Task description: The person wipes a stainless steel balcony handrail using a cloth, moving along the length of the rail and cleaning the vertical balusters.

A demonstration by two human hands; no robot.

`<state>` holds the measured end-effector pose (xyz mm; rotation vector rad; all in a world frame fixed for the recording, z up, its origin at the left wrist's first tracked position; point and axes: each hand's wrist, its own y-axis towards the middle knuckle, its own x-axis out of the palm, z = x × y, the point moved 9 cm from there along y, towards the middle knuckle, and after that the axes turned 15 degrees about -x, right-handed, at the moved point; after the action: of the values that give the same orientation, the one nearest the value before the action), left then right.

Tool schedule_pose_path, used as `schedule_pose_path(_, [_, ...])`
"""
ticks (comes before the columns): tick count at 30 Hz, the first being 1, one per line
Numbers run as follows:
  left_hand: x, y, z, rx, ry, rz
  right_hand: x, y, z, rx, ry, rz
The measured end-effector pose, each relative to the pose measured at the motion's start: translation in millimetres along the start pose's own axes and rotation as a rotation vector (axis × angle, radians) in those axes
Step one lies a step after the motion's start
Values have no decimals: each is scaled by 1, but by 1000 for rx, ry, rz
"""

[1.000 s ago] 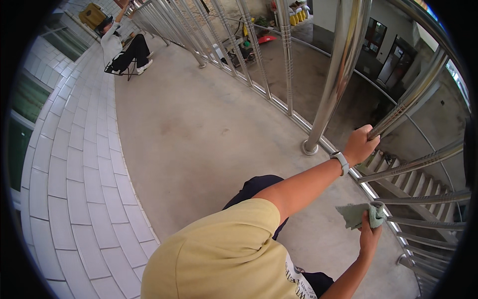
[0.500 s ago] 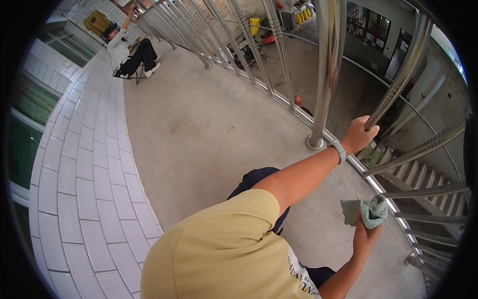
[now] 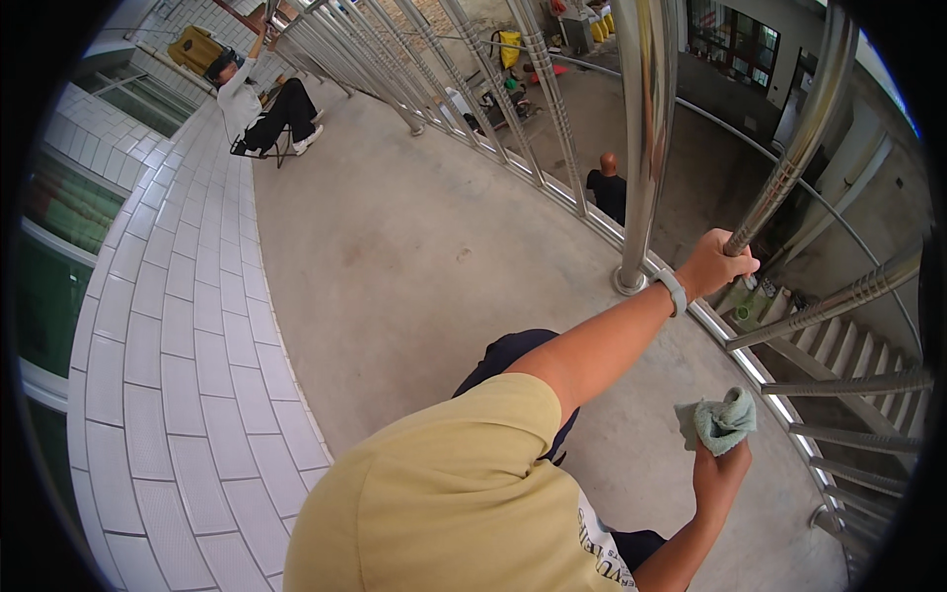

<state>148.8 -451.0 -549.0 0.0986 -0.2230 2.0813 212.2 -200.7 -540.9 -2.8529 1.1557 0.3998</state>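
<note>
My left hand (image 3: 712, 264), with a pale band on its wrist, is wrapped round the lower part of a shiny metal baluster (image 3: 789, 163) of the railing. Below it, my right hand (image 3: 723, 472) grips a bunched, pale green cloth (image 3: 727, 422). One flap of the cloth hangs out to the left. The cloth is held up short of the railing bars, and whether it touches any of them I cannot tell. Between my left hand and the walkway stands a thicker post (image 3: 646, 148) on a round base.
A concrete walkway floor (image 3: 395, 257) runs beside a white-tiled wall (image 3: 187, 395). Another person (image 3: 258, 113) sits on a folding chair at the far left, one arm raised to the railing. Beyond the bars lie a lower yard with a person in black (image 3: 607, 189) and stairs (image 3: 838, 355).
My right hand and the cloth have shifted slightly left. My left hand stays on its baluster. Down in the yard, the person in black has come further into sight.
</note>
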Motion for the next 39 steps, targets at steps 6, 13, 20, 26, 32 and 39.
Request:
schedule_pose_path(6, [1, -4, 4, -10, -3, -43, -1, 1, 8, -50, -247, -42])
schedule_pose_path(13, [-3, -3, 3, -44, 3, 43, -6, 1, -1, -114, -337, -30])
schedule_pose_path(20, [-3, 1, 0, 15, -82, 34, -7, 0, -6, -134, -450, -13])
schedule_pose_path(26, [-2, -1, 1, 8, -91, 73, -9, -3, -8, -154, -488, -2])
schedule_pose_path(32, [-5, -2, -1, 36, -82, 164, -7, -4, -10, -181, -580, -47])
schedule_pose_path(39, [-6, -4, 2, 60, -87, 232, -5, -7, -11, -204, -635, -86])
